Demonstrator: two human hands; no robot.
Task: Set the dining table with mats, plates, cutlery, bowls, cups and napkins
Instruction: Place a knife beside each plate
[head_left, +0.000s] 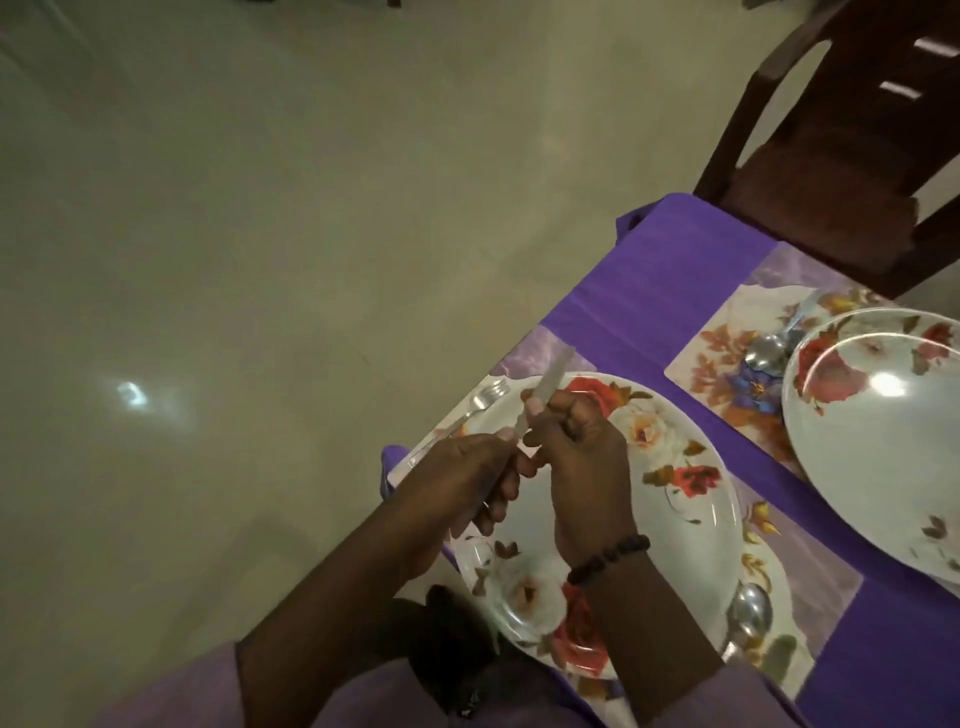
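Observation:
A floral plate (670, 499) lies on a floral mat (810, 561) at the near place. Above its left side, my right hand (582, 457) pinches a table knife (551, 376) whose blade points up and away. My left hand (462, 478) curls round the knife's lower end. A fork (470, 410) rests on the mat left of the plate. A spoon (748, 618) lies right of the plate. A second floral plate (883, 447) sits on another mat (727, 364), with a spoon (769, 351) beside it.
A purple cloth (670, 270) covers the table, whose corner is at the upper middle. A dark wooden chair (841, 156) stands at the far end. Pale floor (260, 260) fills the left of the view.

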